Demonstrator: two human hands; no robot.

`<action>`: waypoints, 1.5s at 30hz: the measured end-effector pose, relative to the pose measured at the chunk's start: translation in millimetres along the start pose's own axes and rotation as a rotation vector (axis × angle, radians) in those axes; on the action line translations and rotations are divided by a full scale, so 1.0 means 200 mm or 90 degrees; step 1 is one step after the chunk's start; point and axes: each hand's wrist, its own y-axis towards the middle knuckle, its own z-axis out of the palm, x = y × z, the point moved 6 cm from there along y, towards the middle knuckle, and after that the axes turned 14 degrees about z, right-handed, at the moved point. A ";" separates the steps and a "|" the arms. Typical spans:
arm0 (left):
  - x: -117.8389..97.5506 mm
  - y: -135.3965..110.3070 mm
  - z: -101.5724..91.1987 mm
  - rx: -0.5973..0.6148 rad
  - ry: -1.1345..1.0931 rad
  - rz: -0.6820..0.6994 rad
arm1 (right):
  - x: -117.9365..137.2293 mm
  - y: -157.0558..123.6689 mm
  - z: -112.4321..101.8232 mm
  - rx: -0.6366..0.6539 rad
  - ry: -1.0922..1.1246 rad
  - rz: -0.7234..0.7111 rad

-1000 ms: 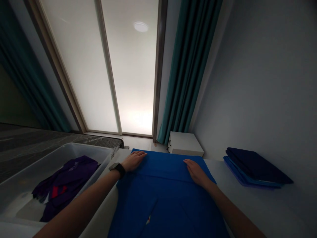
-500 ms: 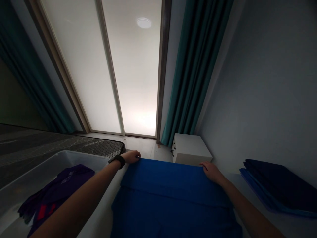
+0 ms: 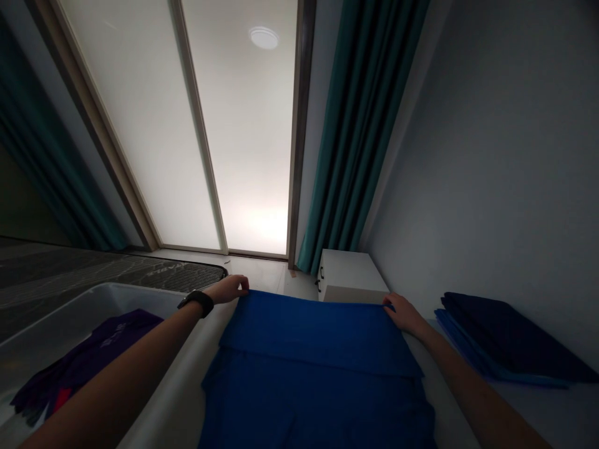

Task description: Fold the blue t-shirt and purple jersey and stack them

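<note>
A blue garment [image 3: 318, 368] lies spread in front of me, with a fold line running across it below its far edge. My left hand [image 3: 229, 288], with a dark watch on the wrist, pinches the garment's far left corner. At the far right corner, my right hand [image 3: 403, 313] grips the same edge between thumb and fingers. The far edge is stretched between both hands and sags slightly in the middle. The garment's near end runs out of view at the bottom.
To the left stands a translucent plastic bin [image 3: 140, 293] holding purple clothing [image 3: 103, 340]. A stack of folded dark blue clothes [image 3: 505, 337] lies at the right. Beyond are a white drawer cabinet [image 3: 350, 271], a bare mattress [image 3: 154, 269], teal curtains [image 3: 360, 137] and frosted sliding doors [image 3: 248, 143].
Both hands have moved slightly up in the view and a little farther apart, drawing the garment's far edge with them. The camera view has shifted slightly to the right.
</note>
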 end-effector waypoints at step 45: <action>-0.50 -1.46 0.42 -0.298 -0.036 0.174 | -0.25 -1.49 0.07 -0.194 0.169 0.000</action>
